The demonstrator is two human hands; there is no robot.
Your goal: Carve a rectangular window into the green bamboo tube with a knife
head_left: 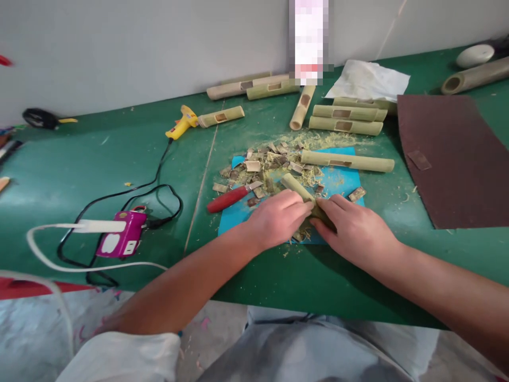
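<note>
Both my hands grip a bamboo tube (296,185), which lies slanted over a blue sheet (344,187). My left hand (278,217) is closed around its middle, fingertips pressed together. Just to the right, my right hand (356,228) holds the near part, thumb below and fingers on top; the tube looks darker there and is largely covered. A red-handled carving knife (230,199) rests left of the tube, blade towards the shavings. Bamboo chips (253,166) and fine shavings are heaped behind my hands. Another bamboo tube (368,163) with a cut slot lies across the sheet's back edge.
Several slotted bamboo tubes (345,126) lie at the back. A yellow glue gun (183,123) is cabled to a purple power strip (129,233) on the left. Brown sandpaper-like sheet (457,159), white tissue (368,79) and a tape measure (40,118) are on the green table.
</note>
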